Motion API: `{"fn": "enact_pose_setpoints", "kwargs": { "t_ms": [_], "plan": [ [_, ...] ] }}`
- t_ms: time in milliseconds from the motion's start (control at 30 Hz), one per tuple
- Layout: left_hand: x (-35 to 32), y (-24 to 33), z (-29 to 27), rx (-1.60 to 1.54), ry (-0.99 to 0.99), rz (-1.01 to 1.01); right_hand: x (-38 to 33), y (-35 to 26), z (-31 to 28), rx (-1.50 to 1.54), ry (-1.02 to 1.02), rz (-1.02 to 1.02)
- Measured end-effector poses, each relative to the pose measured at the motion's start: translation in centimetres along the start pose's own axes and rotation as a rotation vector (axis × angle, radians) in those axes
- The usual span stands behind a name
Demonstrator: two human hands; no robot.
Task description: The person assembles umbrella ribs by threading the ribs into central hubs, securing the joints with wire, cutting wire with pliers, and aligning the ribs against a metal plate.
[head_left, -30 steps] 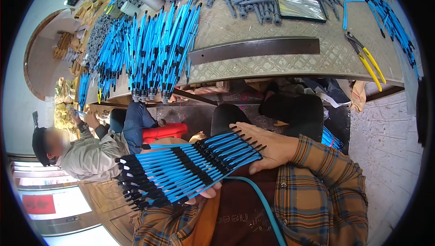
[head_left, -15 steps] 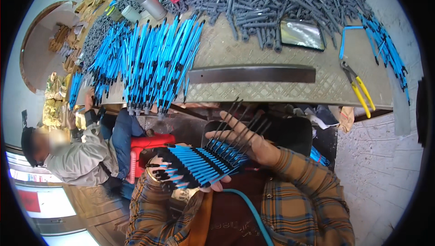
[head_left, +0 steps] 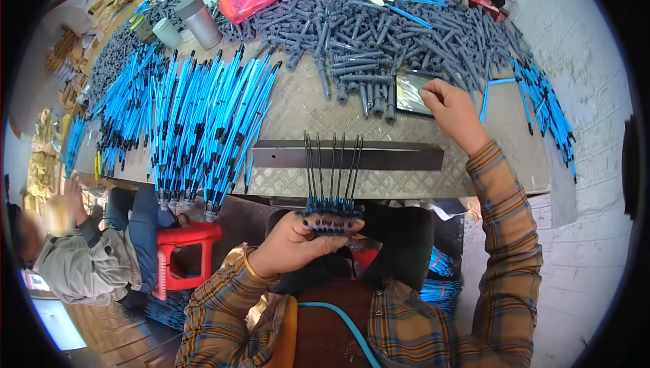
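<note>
Left hand [head_left: 292, 245] raised near the chest, fingers curled closed — right hand [head_left: 452, 107] stretched forward, fingers bent

A worker in a long-sleeved plaid flannel shirt of orange, brown and dark blue checks, seen from above. Both sleeves reach the wrists, the cuffs buttoned close; the bare left hand [head_left: 292, 246] shows a thin yellow band at the wrist, just inside the cuff. The bare right hand [head_left: 452, 107] wears no glove or ring that can be made out. Over the shirt front lies a brown apron-like garment, crossed by a light blue cord.
</note>
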State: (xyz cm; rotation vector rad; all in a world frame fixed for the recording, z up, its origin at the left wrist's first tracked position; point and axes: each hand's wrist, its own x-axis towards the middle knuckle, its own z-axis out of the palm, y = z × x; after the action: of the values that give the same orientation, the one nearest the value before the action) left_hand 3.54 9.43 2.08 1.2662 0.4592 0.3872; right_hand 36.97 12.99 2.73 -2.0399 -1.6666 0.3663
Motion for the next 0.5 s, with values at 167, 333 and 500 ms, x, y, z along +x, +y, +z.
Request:
{"fn": "enact_pose_setpoints", "kwargs": {
  "t_ms": [167, 333, 500],
  "plan": [
    [0.3, -0.2, -0.2, -0.019, 0.015, -0.065, 2.7, 3.4, 1.9, -0.437, 0.174, -0.193],
    [0.0, 0.0, -0.5, -0.053, 0.051, -0.03, 3.7, 3.5, 2.6, -0.286, 0.193, -0.166],
    [0.9, -0.5, -0.6, -0.053, 0.048, 0.077, 3.5, 3.6, 1.9, -0.185, 0.19, -0.165]
  ]
}}
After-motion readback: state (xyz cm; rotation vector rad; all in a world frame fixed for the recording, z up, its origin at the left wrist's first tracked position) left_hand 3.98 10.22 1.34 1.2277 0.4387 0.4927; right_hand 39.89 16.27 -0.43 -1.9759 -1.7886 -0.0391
